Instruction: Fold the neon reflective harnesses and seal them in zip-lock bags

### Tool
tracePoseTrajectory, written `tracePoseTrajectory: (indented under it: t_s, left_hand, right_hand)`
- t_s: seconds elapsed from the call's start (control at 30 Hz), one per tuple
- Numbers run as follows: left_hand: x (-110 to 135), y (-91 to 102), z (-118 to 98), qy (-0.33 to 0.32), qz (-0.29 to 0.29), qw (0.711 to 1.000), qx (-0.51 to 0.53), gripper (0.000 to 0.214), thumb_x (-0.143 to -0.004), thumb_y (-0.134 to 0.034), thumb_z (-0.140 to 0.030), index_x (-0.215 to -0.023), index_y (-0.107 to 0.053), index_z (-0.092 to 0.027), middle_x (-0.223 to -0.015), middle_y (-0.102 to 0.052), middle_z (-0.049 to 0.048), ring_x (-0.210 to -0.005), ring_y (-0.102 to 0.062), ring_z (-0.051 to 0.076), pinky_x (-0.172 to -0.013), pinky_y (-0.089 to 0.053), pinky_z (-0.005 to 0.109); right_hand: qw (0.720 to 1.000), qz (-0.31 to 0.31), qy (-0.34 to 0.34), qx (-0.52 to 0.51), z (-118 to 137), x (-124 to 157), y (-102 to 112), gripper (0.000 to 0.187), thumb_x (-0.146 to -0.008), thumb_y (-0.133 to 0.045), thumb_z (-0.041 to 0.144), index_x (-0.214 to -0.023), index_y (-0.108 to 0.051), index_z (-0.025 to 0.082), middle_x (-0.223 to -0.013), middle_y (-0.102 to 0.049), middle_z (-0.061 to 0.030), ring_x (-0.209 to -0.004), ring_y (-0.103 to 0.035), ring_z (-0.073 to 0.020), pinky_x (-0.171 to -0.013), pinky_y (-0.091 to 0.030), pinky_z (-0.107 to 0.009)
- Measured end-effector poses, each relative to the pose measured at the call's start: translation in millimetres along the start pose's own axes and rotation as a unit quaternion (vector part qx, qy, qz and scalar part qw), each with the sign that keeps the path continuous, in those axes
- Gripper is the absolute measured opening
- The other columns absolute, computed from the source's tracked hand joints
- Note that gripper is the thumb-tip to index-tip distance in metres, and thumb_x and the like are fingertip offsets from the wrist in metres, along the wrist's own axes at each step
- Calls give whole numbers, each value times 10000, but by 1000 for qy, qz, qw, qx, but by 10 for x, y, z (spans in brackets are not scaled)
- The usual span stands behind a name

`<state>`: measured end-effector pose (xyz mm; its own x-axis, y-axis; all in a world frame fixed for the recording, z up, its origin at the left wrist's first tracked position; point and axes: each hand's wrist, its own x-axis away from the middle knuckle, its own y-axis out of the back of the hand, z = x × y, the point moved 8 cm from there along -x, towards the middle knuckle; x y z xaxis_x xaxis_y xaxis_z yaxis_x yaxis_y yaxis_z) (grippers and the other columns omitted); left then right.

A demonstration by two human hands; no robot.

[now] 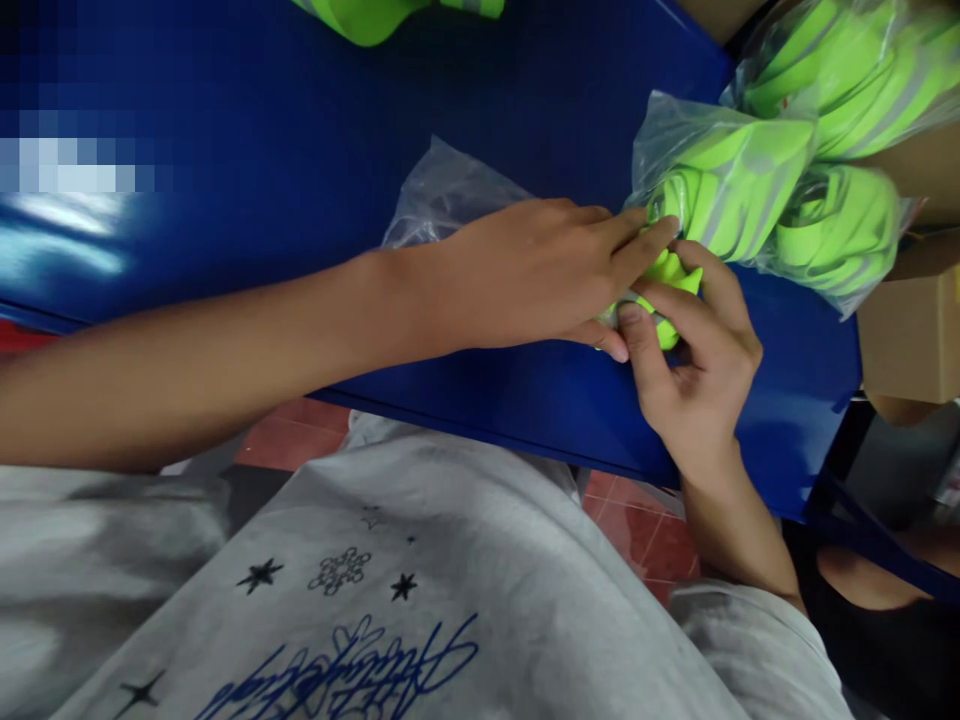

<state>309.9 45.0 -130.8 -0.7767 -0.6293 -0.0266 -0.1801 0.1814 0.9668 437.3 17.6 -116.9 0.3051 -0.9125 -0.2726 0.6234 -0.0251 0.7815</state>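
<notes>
A small bundle of neon yellow-green reflective fabric (666,330) with a grey stripe is held above the blue table's front part. My left hand (551,270) reaches across from the left, its fingers over the bundle and its thumb below. Closed round the same bundle from the right, my right hand (697,345) pinches it between thumb and fingers. A clear plastic bag (450,190) lies behind and partly beneath my left hand. Whether the bundle sits inside that bag is hidden by my hands.
Bagged rolls of the same fabric (742,185) lie at the table's right end, with another bagged bundle (862,80) behind. A cardboard box (907,335) stands beyond the right edge. More neon fabric (367,15) lies at the far side of the blue table (300,120). Someone's limb shows lower right.
</notes>
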Motion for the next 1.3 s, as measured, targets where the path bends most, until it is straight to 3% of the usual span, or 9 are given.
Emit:
tracePoseTrajectory:
  t_s: [0.2,0.33,0.43,0.53,0.73,0.83,1.1,1.2,1.3]
  left_hand:
    - [-11,10,-4,2,8,999,47,1079,-898,-754,-500,-1729,-132,-208,-1574,-532,190,-1346,-601,444,-1151,-478,540]
    - [46,62,52,0,-20,995,99,1150,-863,-776,-486,-1730,-38,-322,-1480,-609,128,-1229,-653,401,-1022,-538,486]
    - [90,125,108,13,-26,977,211,1025,-942,-671,-553,-1727,-59,-310,-1348,-690,70,-1026,-721,282,-909,-543,362]
    - [99,179,136,27,-26,945,324,1034,-905,-703,-578,-1719,-158,-246,-1234,-742,26,-928,-736,218,-1002,-504,324]
    - [74,146,75,0,14,889,458,967,-861,-813,-429,-1656,-340,-145,-1663,-471,45,-1489,-502,233,-1211,-358,236]
    - [52,71,70,12,27,864,503,946,-825,-845,-452,-1623,-416,-179,-1622,-523,35,-1481,-508,220,-1169,-395,217]
    - [58,163,29,53,48,910,407,1124,-858,-565,-872,-1718,-226,-234,-858,-725,30,-967,-696,318,-926,-465,378]
    - [106,297,127,77,43,936,342,1080,-818,-477,-966,-1589,-483,-210,-715,-649,8,-684,-620,240,-770,-401,333]
    - [123,230,153,72,95,933,338,739,-775,-673,-864,-1126,-724,-216,-736,-670,15,-619,-575,187,-673,-332,299]
  right_hand:
    - [997,-20,51,-56,-29,10,-135,247,-1026,-648,425,-1206,-733,278,-1380,-653,-95,-1338,-643,-309,-1145,-560,-524]
    - [989,0,20,-146,-69,15,-134,536,-1000,-675,523,-1486,-507,371,-1363,-652,-54,-1178,-712,-230,-889,-673,-368]
    - [990,53,88,-95,78,28,-26,813,-882,-804,577,-1586,-462,357,-1527,-549,-108,-1362,-616,-307,-883,-673,-369]
    - [988,14,155,13,193,40,173,928,-760,-910,544,-1578,-554,291,-1512,-559,-155,-1424,-545,-401,-1001,-636,-456]
    - [985,47,160,-48,172,24,149,799,-854,-855,492,-1576,-546,346,-1383,-713,-64,-1157,-701,-300,-1004,-613,-438]
    - [986,39,146,-74,174,38,139,597,-908,-816,399,-1475,-646,325,-1312,-750,-60,-1094,-721,-281,-934,-619,-418]
    - [990,-3,20,-141,67,72,79,412,-878,-832,394,-1273,-746,315,-1005,-764,-36,-781,-694,-198,-612,-555,-310]
    - [979,-7,-2,-202,-24,21,79,401,-821,-892,427,-1175,-772,281,-867,-720,-5,-699,-645,-156,-589,-539,-280]
    - [966,-29,-30,-256,-98,-18,80,453,-764,-940,422,-1154,-761,278,-931,-716,3,-722,-639,-137,-606,-555,-264]
